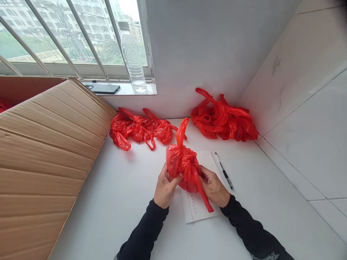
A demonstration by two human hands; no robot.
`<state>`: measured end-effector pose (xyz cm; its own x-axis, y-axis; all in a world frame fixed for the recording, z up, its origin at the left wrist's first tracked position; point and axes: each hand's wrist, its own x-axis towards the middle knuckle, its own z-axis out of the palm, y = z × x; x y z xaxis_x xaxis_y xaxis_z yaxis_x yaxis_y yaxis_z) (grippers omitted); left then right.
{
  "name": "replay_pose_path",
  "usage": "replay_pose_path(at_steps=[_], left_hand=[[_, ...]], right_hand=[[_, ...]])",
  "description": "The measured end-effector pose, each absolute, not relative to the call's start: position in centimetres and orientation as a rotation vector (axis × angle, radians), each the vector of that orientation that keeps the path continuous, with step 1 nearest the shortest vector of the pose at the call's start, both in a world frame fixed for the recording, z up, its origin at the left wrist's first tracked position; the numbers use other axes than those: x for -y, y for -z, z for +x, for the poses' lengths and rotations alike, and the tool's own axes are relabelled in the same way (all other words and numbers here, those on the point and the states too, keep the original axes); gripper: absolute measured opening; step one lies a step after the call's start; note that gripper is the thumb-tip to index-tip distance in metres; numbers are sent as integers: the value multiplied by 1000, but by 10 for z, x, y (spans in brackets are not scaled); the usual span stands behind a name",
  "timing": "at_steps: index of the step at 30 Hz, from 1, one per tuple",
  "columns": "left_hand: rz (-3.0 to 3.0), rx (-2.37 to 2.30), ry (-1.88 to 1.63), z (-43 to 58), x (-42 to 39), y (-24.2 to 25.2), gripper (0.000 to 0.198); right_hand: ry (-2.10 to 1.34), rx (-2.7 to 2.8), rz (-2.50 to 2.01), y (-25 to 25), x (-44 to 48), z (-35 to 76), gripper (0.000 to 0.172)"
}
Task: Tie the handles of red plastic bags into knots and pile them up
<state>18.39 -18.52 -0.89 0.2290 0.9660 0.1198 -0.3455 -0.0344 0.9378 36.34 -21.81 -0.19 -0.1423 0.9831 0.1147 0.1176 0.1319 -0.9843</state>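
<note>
A rounded, knotted bag (189,168) of crinkled red plastic was held clamped at opposite sides by the left hand (166,186) and right hand (214,186), above white paper (199,213).

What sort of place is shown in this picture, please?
It looks like the corner of an indoor room, perhaps in a home or small workplace: there is a barred window, a tiled wall on the right, and a white work surface below.
</note>
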Motion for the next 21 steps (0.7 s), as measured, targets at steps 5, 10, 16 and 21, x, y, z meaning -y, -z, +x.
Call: replay_pose_path(at_steps=[5,10,16,21], left_hand=[[1021,-765,-1266,182,184,6,48],[1049,-792,-1198,183,184,4,49],[1046,-746,-1207,183,185,2,63],[1052,-775,-1222,182,184,4,54]], right_hand=[[-1156,1544,-1183,-3,221,363,45],[-1187,1442,-1107,-1,221,360,37],[-1244,1347,-1107,3,217,362,23],[-1167,1435,-1137,0,220,359,25]])
